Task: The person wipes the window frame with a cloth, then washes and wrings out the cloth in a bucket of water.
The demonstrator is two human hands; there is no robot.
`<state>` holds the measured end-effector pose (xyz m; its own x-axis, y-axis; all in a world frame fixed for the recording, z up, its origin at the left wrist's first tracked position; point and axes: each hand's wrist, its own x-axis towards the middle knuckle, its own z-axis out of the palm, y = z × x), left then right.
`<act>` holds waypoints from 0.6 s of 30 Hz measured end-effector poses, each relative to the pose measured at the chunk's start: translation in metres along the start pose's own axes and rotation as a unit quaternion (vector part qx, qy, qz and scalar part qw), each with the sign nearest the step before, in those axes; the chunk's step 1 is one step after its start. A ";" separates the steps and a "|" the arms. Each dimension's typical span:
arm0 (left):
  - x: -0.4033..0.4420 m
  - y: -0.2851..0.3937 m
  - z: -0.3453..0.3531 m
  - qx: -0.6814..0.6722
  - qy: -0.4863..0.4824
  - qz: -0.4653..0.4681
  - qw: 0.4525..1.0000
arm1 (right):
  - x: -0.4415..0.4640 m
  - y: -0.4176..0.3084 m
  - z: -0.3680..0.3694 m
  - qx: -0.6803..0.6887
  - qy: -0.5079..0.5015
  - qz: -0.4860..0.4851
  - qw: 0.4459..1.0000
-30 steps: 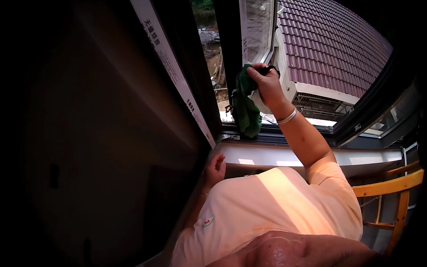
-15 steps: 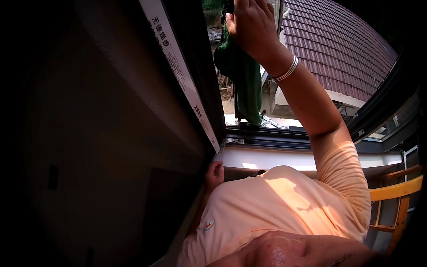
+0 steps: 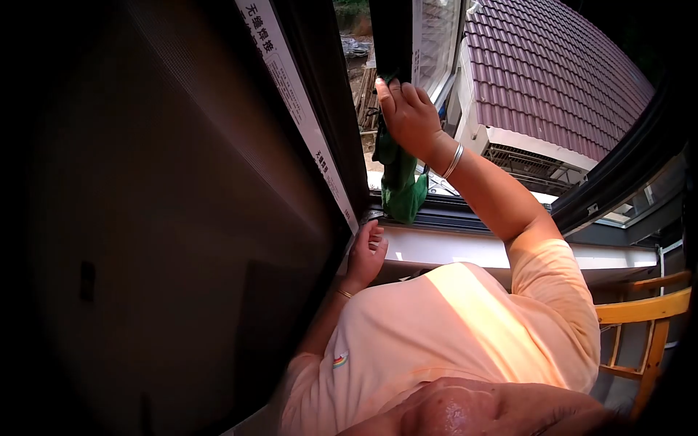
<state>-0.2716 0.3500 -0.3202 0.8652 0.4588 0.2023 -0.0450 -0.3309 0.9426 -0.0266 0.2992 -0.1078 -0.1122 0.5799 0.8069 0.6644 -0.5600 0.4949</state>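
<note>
High in the head view, my right hand (image 3: pixel 413 120), with pale bangles at its wrist, is closed on a green cloth (image 3: pixel 398 174). The cloth hangs down beside a dark upright window frame (image 3: pixel 392 43), and its lower end reaches the bottom track (image 3: pixel 454 216). My fingers press the top of the cloth against that upright. Lower left, my left hand (image 3: pixel 367 253) is raised by the corner of the frame, near a metal fitting (image 3: pixel 373 214). Its fingers are loosely bent with the thumb apart, and nothing shows in it.
A white printed strip (image 3: pixel 294 109) runs down the dark frame at left. Below the track is a white sill (image 3: pixel 451 247). A tiled roof (image 3: pixel 545 73) lies outside. At right stands a yellow wooden chair (image 3: pixel 643 312). The left side is very dark.
My right hand has come down along the upright with the green cloth, which now bunches at the track. My left hand has risen slightly toward the frame corner.
</note>
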 end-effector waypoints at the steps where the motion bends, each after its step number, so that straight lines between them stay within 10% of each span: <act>1: 0.016 0.010 0.013 0.031 -0.003 0.007 0.999 | 0.003 0.001 0.000 0.021 -0.003 0.000 1.000; 7: 0.100 0.034 0.077 0.358 0.072 0.097 0.926 | 0.049 0.034 -0.022 -0.019 0.033 0.005 0.999; 18: 0.131 -0.044 0.110 0.381 0.152 0.087 0.908 | 0.066 0.066 -0.015 -0.054 0.022 -0.129 0.990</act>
<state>-0.1009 0.3341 -0.3647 0.6946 0.5134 0.5039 0.2909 -0.8411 0.4560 -0.0013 0.2922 -0.0175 -0.3008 0.6866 0.6618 0.5269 -0.4588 0.7155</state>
